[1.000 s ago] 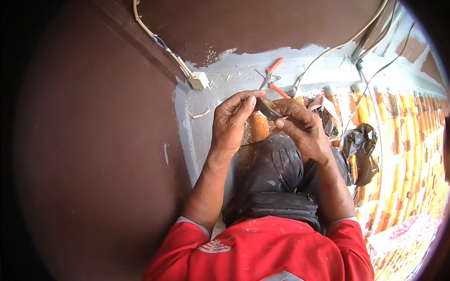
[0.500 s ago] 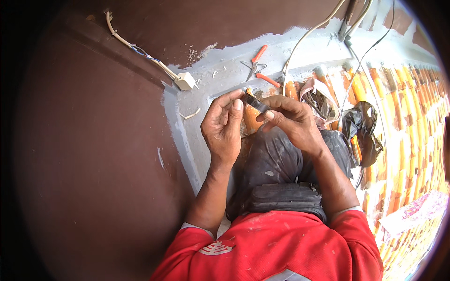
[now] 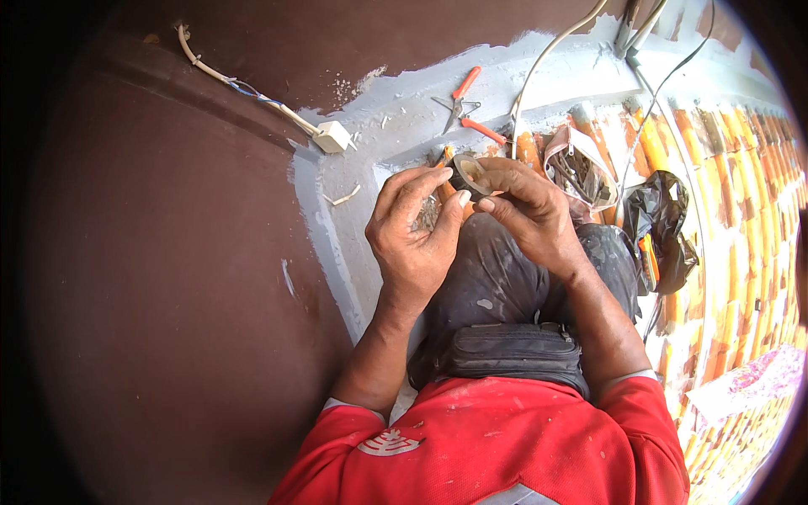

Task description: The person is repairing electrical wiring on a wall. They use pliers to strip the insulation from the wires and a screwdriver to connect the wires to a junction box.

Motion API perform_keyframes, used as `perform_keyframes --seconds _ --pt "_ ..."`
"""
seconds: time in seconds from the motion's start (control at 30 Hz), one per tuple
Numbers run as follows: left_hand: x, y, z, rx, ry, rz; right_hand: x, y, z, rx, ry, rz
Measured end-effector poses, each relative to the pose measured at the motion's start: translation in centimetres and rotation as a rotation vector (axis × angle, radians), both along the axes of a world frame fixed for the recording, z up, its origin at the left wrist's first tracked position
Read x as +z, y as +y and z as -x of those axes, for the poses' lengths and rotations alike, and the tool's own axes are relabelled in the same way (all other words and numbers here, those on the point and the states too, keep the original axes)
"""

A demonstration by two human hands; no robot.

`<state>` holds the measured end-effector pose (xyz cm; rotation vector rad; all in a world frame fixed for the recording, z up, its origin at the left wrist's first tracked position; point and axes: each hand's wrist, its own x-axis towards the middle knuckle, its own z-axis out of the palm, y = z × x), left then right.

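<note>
A roll of black electrical tape (image 3: 465,175) is held up over my knees, its pale core turned partly toward me. My right hand (image 3: 534,210) grips it from the right, with fingers curled at the ring's opening and the thumb below. From the left, my left hand (image 3: 414,227) touches the roll's edge with forefinger and thumb tips, the other fingers bent. Whether a loose tape end lies between those tips is too small to tell. Beyond my hands, red-handled snips (image 3: 459,111) lie spread on the grey ledge.
A white junction box (image 3: 332,136) with cable (image 3: 206,69) hangs along the brown wall (image 3: 168,252). At right are an unzipped pink pouch (image 3: 579,168) of tools, a black plastic bag (image 3: 665,227) and orange roof tiles (image 3: 732,227). A loose cable (image 3: 539,71) curves down beside the snips.
The tape roll has turned so that its ring opening shows. My left forefinger and thumb have come closer to its edge, and my right fingers have shifted to its opening.
</note>
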<state>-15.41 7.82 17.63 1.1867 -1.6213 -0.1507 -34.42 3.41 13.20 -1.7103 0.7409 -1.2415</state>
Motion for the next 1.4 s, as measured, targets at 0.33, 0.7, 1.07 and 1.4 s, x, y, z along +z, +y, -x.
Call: perform_keyframes --seconds 0.33,0.7,1.07,1.4 --pt "-0.9 0.2 0.7 0.006 0.087 0.07 1.0 0.9 -0.9 -0.034 0.098 0.022" --pt "-2.3 0.6 -1.2 -0.464 1.111 -0.641 1.3 1.1 -0.2 0.15 0.086 -0.041" --pt "-3.5 1.2 -0.5 -0.341 1.118 -0.51 1.6 1.5 -0.6 0.188 -0.077 -0.316" --pt "-3.9 -0.9 -0.4 -0.268 1.043 -0.425 1.0 0.6 -0.1 0.153 0.047 -0.245"
